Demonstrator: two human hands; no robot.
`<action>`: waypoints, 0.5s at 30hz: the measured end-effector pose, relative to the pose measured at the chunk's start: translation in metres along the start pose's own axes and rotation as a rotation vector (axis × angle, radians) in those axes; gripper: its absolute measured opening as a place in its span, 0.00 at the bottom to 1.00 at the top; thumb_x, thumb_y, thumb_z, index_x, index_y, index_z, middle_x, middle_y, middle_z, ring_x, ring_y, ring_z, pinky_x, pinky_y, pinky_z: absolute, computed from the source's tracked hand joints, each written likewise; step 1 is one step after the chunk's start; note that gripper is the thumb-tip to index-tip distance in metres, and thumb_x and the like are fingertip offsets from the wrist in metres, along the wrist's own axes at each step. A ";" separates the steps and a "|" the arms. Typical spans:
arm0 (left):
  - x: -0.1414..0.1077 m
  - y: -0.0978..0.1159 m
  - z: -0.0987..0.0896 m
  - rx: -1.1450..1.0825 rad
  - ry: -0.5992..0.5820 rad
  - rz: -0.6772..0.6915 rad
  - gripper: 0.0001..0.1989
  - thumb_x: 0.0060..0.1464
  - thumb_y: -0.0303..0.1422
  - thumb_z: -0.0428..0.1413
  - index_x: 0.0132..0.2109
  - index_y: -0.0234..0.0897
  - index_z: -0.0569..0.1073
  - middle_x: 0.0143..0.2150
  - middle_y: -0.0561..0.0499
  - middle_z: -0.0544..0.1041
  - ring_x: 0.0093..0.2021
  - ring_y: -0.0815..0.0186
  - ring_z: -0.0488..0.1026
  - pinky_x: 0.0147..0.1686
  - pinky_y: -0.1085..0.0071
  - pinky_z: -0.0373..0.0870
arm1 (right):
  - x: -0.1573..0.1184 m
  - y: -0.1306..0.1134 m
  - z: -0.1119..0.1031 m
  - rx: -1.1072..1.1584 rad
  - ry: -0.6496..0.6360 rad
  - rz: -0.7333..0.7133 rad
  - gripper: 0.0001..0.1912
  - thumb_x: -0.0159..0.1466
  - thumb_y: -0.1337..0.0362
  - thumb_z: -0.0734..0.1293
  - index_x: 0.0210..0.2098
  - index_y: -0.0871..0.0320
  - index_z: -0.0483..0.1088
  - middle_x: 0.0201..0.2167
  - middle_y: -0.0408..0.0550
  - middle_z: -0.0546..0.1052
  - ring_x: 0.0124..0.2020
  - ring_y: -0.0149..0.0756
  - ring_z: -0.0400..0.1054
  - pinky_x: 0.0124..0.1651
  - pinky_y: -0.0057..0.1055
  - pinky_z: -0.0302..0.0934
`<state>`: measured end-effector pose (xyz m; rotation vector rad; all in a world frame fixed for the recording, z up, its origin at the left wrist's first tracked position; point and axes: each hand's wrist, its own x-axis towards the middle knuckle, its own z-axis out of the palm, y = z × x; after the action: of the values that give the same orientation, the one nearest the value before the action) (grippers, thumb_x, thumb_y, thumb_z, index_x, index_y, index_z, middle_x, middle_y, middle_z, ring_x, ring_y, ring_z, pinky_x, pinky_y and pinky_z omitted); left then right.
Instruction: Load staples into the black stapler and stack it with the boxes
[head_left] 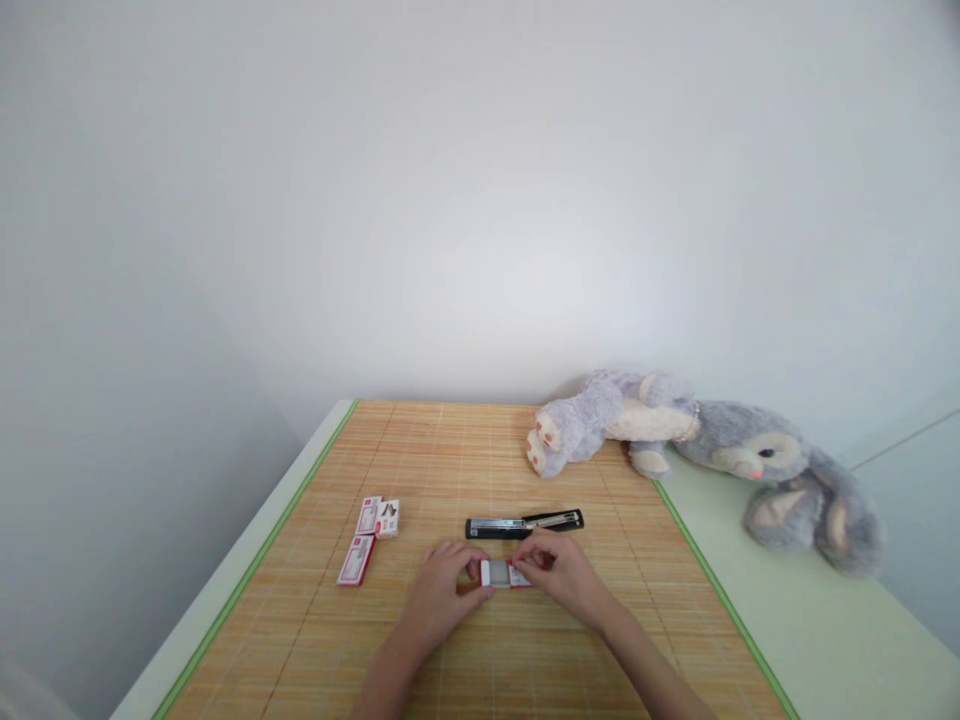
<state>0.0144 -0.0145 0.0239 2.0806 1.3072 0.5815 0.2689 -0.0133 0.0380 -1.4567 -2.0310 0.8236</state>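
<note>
A small red and white box (499, 573) lies on the bamboo mat with its inner tray partly slid out, showing a greyish inside. My left hand (448, 588) grips its left end between thumb and fingers. Over the right end is my right hand (559, 572), its thumb and fingertips pinched together; whatever they may hold is too small to make out. Just beyond my hands lies a black stapler (525, 524), opened out flat with its metal rail showing.
Left on the mat (450, 450) are red and white boxes (356, 560) and a small white box (388, 518), close together. A grey plush rabbit (652, 420) lies across the back right, over the mat's edge and the pale green table (847, 640). A wall stands behind.
</note>
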 end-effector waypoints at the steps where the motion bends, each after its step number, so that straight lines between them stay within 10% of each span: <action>1: 0.000 0.000 0.000 -0.002 0.000 -0.001 0.14 0.52 0.40 0.65 0.47 0.48 0.78 0.41 0.53 0.79 0.46 0.58 0.73 0.50 0.63 0.60 | -0.004 0.004 0.003 0.018 0.020 0.003 0.09 0.67 0.59 0.67 0.36 0.54 0.80 0.28 0.42 0.73 0.30 0.33 0.66 0.34 0.26 0.57; 15: 0.000 0.004 -0.001 -0.033 -0.013 -0.005 0.19 0.49 0.35 0.66 0.50 0.49 0.78 0.44 0.55 0.80 0.48 0.58 0.74 0.52 0.63 0.63 | -0.040 0.032 -0.011 0.101 -0.007 0.123 0.22 0.63 0.58 0.70 0.57 0.53 0.74 0.33 0.43 0.78 0.32 0.37 0.70 0.37 0.30 0.61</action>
<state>0.0164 -0.0152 0.0276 2.0509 1.2867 0.5820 0.3092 -0.0422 0.0201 -1.5350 -1.8914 0.9682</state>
